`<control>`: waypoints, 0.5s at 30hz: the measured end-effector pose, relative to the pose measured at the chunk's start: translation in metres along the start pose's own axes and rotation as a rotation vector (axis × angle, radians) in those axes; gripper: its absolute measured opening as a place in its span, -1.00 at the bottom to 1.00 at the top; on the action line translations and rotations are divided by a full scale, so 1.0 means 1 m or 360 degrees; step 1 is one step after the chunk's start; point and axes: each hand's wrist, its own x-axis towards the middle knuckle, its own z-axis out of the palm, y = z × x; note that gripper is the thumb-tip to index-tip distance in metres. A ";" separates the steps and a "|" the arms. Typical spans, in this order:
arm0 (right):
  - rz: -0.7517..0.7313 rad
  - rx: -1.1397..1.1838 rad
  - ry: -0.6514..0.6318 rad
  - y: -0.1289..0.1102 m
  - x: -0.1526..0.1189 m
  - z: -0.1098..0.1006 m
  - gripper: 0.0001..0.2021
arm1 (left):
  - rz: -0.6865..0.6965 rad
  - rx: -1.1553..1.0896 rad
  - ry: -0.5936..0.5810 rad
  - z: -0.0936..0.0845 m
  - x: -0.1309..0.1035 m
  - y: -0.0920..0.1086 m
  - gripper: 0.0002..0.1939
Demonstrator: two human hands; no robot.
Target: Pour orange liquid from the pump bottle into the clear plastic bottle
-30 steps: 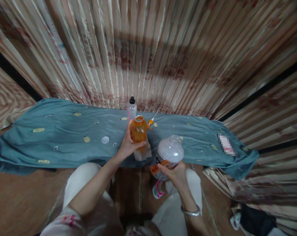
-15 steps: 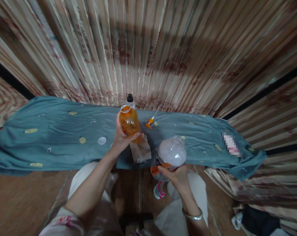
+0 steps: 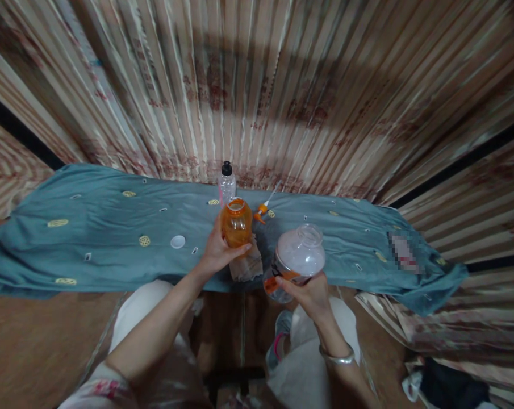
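My left hand is wrapped round an orange see-through bottle, its mouth uncapped and upright. Under that bottle lies a crumpled piece of brown paper on the cloth. In my right hand is a large clear jar with an orange and dark label, tilted slightly, its round mouth open; it is held at the table's front edge. Behind the orange bottle stands a clear bottle with a black cap. An orange pump top with a pale tube lies to its right.
A teal patterned cloth covers the long table. On its left half lies a round white lid. A blurred-out item is at the right end. Striped curtains hang close behind and to both sides.
The orange bottle in my left hand has moved right and toward me and now stands more upright, showing more of the black-capped bottle. The clear jar has risen slightly.
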 end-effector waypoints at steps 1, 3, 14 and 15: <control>0.0010 -0.0009 -0.0005 0.001 0.000 0.000 -0.72 | 0.0022 0.0006 -0.0020 0.002 -0.001 0.000 -0.05; 0.0028 -0.0047 0.0003 0.004 -0.001 0.000 -0.71 | 0.0094 0.0055 -0.0070 0.005 -0.002 0.000 -0.06; -0.0032 -0.0281 0.0016 0.014 -0.010 -0.003 -0.63 | 0.0320 0.0316 -0.0226 0.008 -0.010 0.002 -0.02; -0.0037 -0.0296 0.0005 0.014 -0.010 -0.004 -0.62 | 0.0321 0.0332 -0.0226 0.006 -0.011 0.004 0.01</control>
